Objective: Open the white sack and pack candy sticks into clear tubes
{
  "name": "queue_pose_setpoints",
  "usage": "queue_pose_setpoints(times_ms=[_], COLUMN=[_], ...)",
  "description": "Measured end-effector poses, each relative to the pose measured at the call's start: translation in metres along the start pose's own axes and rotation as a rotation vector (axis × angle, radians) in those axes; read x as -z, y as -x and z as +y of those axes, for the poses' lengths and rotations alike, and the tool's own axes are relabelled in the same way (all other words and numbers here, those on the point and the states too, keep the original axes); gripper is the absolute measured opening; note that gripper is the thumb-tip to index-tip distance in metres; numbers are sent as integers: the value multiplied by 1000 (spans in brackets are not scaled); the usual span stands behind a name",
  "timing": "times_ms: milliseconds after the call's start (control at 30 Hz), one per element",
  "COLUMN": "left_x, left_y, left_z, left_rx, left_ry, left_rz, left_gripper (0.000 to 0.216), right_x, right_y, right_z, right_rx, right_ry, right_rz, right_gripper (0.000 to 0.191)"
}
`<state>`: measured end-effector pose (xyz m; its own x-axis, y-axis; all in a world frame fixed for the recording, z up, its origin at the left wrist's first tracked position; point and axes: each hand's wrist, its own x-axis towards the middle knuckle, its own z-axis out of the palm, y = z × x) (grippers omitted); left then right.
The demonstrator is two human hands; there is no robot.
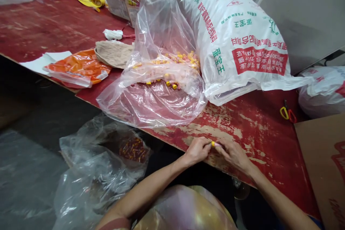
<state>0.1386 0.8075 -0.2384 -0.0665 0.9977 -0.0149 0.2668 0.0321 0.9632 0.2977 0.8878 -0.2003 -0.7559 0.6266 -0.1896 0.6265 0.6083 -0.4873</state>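
Observation:
Between my two hands is a small piece with a yellow end and a pink body (214,144), just above the table's front edge. My left hand (198,149) pinches its yellow side, and my right hand (234,153) pinches the pink side. The fingers of both hands are closed, and the fingertips partly cover the piece. Beyond my hands lies an open clear plastic bag (153,107) on the table. Inside it, many small yellow and pink pieces (185,58) are heaped toward the back.
A big white printed sack (239,32) stands at the back right. Scissors (288,112) with yellow and red handles lie near a cardboard box (323,158). An orange bag (78,66) lies at left. Below the table edge, another clear bag (107,165) holds small red-and-yellow pieces (134,149).

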Motion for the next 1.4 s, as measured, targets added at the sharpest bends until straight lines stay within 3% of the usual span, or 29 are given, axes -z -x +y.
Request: queue_pose_setpoints(times_ms=[100,233,367,533,667,767,900,967,1067,1133,1267,1400], left_x=[11,11,6,7,11,18,44,64,95,113,135,145], left_y=[-2,-3,-6,-16,-14,-1,25,44,82,111,151,137], left_z=[-1,-12,-20,-16,-13,-11,-4,-1,-6,-19,-51,-45], left_rx=[-17,39,151,323,202,114,264,353,456,517,568,409], left_ry=[-78,83,276,386,269,239,438,464,383,293,-82,-464], left_rz=[75,233,210,140,149,118,132,264,536,716,927,979], left_gripper=[23,26,26,37,33,31,37,41,45,47,43,31], right_x=[7,3,-2,0,-2,-14,-20,-10,15,30,44,46], right_y=[-1,-3,-5,-10,-14,-17,-32,-49,-93,-129,-185,-210], right_z=[17,33,33,33,23,-6,-39,-32,4,28,48,43], right_rx=[23,147,175,96,144,240,356,273,28,-153,-514,-644], right_ry=[370,439,404,442,286,97,-69,-98,-98,-71,114,160], right_rz=[-83,-126,-157,-178,-73,48,118,255,582,717,686,604], right_gripper=[25,22,23,14,19,22,28,27,37,42,42,48])
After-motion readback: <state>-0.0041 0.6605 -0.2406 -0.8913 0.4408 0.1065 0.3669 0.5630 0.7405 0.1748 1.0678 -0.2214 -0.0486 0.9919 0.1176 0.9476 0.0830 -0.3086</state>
